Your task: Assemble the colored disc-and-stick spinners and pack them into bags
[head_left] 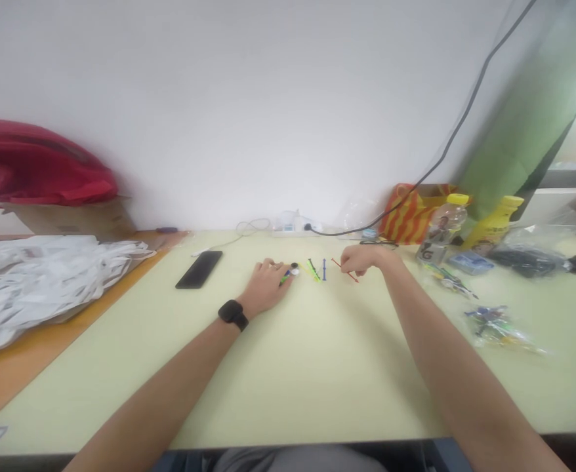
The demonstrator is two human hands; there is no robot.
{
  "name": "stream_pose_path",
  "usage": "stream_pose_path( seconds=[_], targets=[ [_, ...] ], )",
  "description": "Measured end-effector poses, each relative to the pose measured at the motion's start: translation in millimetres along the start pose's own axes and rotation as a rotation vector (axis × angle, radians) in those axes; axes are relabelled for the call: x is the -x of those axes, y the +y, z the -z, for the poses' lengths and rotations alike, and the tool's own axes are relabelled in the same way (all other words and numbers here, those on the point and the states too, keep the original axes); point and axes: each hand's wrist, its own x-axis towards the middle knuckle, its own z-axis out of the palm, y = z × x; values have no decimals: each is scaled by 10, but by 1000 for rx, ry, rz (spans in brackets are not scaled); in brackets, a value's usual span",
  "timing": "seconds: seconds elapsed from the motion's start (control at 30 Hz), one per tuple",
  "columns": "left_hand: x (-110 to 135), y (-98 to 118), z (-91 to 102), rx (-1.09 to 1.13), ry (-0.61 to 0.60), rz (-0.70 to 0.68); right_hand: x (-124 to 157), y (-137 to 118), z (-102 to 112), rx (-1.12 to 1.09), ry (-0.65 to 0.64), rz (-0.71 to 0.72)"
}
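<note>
Head view: right grip (359, 259) pinches one red stick (352, 277), left grip (264, 287) unclear; two bottles (444, 226), three o'clock, one showing "G".

Left hand (267, 287): covers part of the green piece (285, 278), its grip unclear | right hand (361, 260): fingers hide the middle of the red stick (353, 278) | red bag (46, 167), white pile (46, 275): cut off at left edge | grey cable (483, 65): runs out past the top | bagged parts (495, 326): blurred, shapes run together | yellow bottle (494, 226): print too small to read
</note>
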Motion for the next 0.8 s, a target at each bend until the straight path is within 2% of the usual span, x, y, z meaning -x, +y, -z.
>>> stream_pose_path(
  seconds=[0.2, 0.43, 0.53, 0.7, 0.8],
  targets=[
    [-2, 6, -3, -23, -3, -1, -6, -35, -3, 18, 75, 81],
    [-6, 69, -16, 37, -39, -50, -41, -65, -65, -64, 124, 113],
    [-22, 112, 30, 75, 17, -21, -76, -142, -93, -112, 156, 156],
    [-79, 255, 167, 229, 153, 7, -87, -466, -233, -332, 244, 383],
    [-98, 317, 189, 353, 207, 16, -42, -674, -334, -426, 167, 527]
  ],
)
